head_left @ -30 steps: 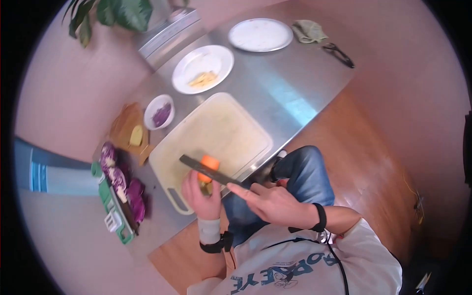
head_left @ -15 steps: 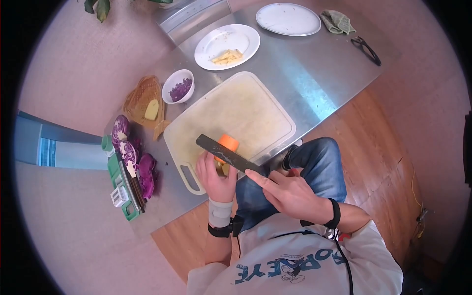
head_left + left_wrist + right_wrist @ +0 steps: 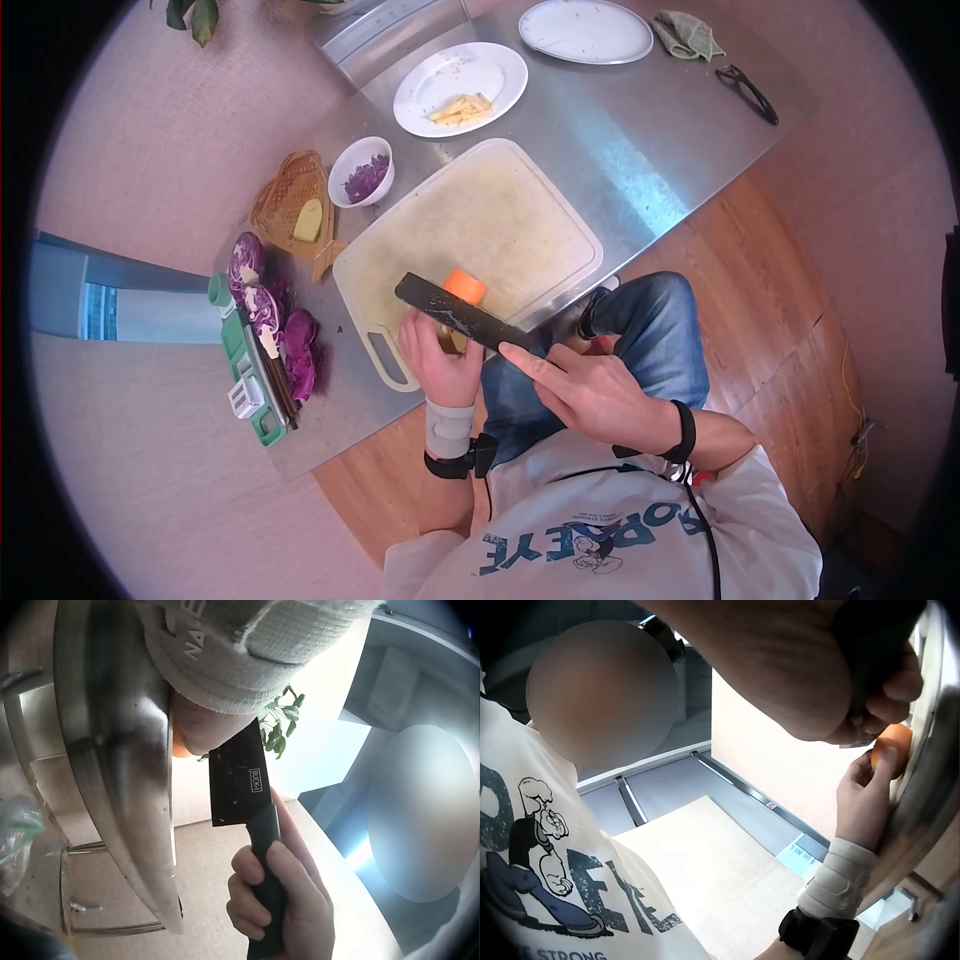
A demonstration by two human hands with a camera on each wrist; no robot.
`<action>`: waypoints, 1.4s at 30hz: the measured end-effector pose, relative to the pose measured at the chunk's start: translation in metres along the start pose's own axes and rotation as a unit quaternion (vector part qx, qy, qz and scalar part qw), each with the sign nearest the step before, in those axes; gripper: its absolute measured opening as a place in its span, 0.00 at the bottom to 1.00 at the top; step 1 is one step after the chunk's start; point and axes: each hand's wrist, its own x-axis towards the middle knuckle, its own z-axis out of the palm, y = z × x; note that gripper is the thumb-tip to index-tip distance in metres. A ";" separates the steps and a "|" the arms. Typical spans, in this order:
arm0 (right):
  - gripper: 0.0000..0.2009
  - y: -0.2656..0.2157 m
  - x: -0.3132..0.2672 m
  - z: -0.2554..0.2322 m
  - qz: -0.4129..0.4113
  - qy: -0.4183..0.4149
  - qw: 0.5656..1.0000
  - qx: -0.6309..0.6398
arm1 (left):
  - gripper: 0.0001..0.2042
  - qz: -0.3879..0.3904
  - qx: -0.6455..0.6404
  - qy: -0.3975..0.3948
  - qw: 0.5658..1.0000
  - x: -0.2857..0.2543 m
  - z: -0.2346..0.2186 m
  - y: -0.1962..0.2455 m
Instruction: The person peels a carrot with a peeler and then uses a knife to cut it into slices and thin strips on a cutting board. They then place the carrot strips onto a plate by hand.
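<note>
An orange carrot piece (image 3: 466, 284) lies on the pale cutting board (image 3: 500, 215). My left hand (image 3: 440, 362) holds it from the near side; the right wrist view shows thumb and fingers around the carrot (image 3: 900, 742). My right hand (image 3: 600, 398) grips a broad dark knife (image 3: 450, 308) by its green handle (image 3: 264, 832), index finger stretched along the blade. In the head view the blade slants across the carrot, hiding part of it, its front end above the left fingers. A yellowish-brown piece (image 3: 456, 342) shows beside the left hand.
Behind the board stand a bowl (image 3: 338, 180) of shredded purple cabbage, a plate (image 3: 425, 80) with yellow strips and an oval plate (image 3: 580, 30). Left are a wicker basket (image 3: 280, 195), cabbage pieces (image 3: 300, 355) and a green holder (image 3: 236, 345). A cloth (image 3: 688, 36) and black peeler (image 3: 748, 95) lie far right.
The head view has shifted, so the table appears farther up and right than a second ago. The blade now covers more of the carrot's near part. Both hands keep their holds.
</note>
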 end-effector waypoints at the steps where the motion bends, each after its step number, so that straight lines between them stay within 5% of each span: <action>1: 0.35 0.000 0.000 0.000 0.000 0.000 1.000 -0.002 | 0.30 -0.003 -0.002 0.001 1.000 0.000 0.000 0.000; 21: 0.33 0.000 0.001 -0.013 -0.001 0.013 0.999 0.031 | 0.29 -0.001 -0.008 0.009 1.000 0.003 0.000 0.006; 31: 0.27 0.024 -0.001 -0.047 0.130 0.128 0.983 0.032 | 0.27 -0.016 -0.015 0.011 1.000 0.006 -0.002 0.010; 42: 0.23 0.081 0.003 -0.057 0.163 0.224 0.946 -0.170 | 0.27 -0.033 -0.040 0.019 0.999 0.000 0.001 0.003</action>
